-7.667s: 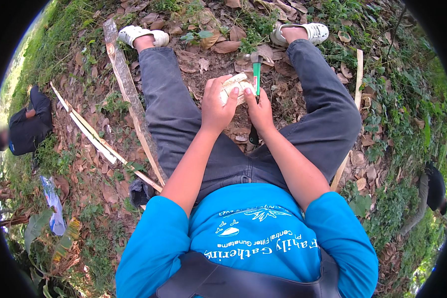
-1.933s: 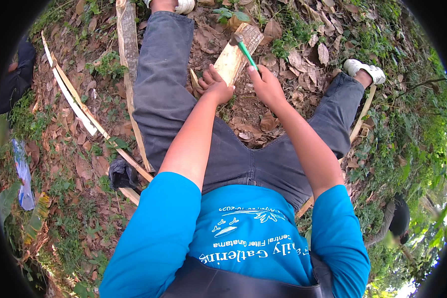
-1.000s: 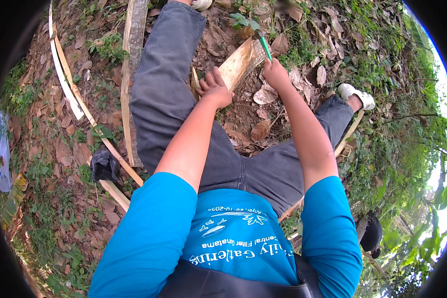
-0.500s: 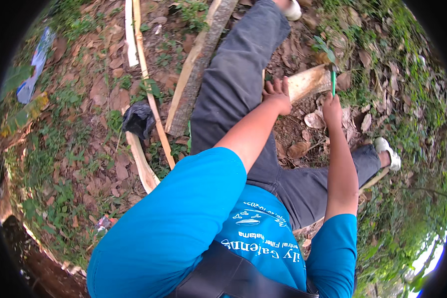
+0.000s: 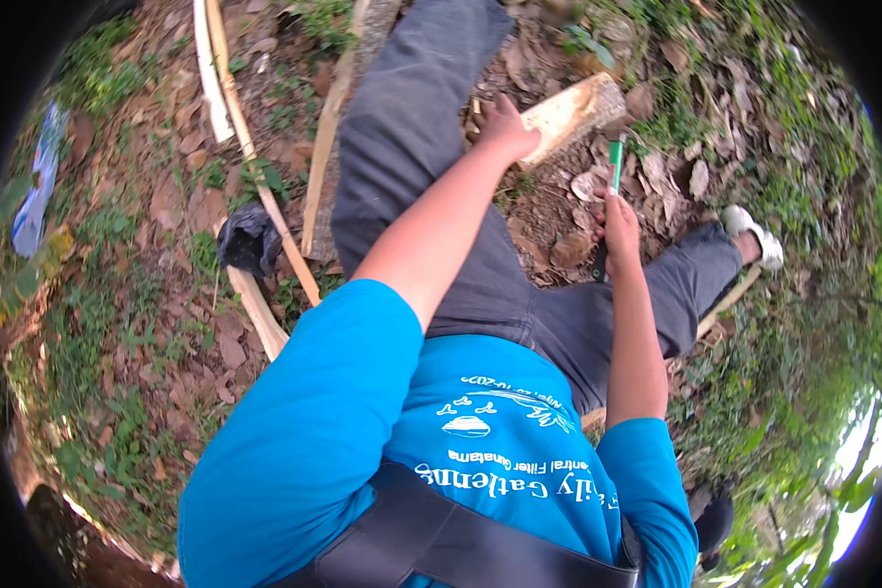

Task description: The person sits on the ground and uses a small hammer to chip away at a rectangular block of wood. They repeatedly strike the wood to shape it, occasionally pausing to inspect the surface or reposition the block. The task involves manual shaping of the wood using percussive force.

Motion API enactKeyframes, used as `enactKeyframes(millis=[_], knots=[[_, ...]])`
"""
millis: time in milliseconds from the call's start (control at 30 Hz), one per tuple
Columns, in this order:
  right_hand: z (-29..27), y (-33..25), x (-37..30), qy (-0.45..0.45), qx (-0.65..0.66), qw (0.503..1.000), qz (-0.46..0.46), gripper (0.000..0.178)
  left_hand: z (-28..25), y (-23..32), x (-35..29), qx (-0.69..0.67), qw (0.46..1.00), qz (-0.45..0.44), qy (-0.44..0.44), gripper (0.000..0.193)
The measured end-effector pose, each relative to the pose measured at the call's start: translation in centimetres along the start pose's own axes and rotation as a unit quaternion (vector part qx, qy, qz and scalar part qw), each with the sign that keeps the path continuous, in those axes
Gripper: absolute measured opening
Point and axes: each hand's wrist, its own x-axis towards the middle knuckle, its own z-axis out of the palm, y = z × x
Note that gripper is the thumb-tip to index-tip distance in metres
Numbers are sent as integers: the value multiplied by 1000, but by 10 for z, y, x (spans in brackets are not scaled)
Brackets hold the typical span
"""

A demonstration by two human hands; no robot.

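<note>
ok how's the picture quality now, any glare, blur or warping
Head view: soft daylight on the hammer and board, no hard shadows standing out there; head view, lower right: glare burns out a patch beside the foliage, which looks soft; head view, edges: the fisheye leaves a dark, rounded rim.

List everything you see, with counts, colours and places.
hammer: one, green and black, upper right
wooden block: one, pale, upper centre
plank: one, brown, upper left
wooden strips: at least four, pale, left and right
bag: one, black, left
plastic sheet: one, blue, left
leaves: many, brown, throughout
plants: many, green, throughout
blurry round shape: one, black, lower right
shoe: one, white, right
trousers: one pair, grey, centre
shirt: one, blue, lower centre
strap: one, black, bottom
left hand: one, bare, at wooden block
right hand: one, bare, gripping hammer
</note>
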Motion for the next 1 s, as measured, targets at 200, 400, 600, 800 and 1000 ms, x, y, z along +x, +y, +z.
enactKeyframes(millis=[200, 400, 600, 800, 1000], knots=[[-15, 42, -22, 92, 171, 981, 20, 33, 4, 6, 0, 159, 976, 139, 49, 104], [-19, 39, -16, 135, 234, 962, 30, 32, 46, 4, 1, 237, 954, 154, 104, 110], [-30, 41, -10, 115, 271, 955, 32, 38, 55, 27, -18, 171, 964, 173, 104, 106], [-23, 45, 1, 107, 251, 962, 31, 35, 59, 23, -29, 224, 961, 158, -30, 100], [-33, 60, -6, 129, 238, 961, 53, 37, -96, 14, -99, -89, 911, 367, 167, 28]])
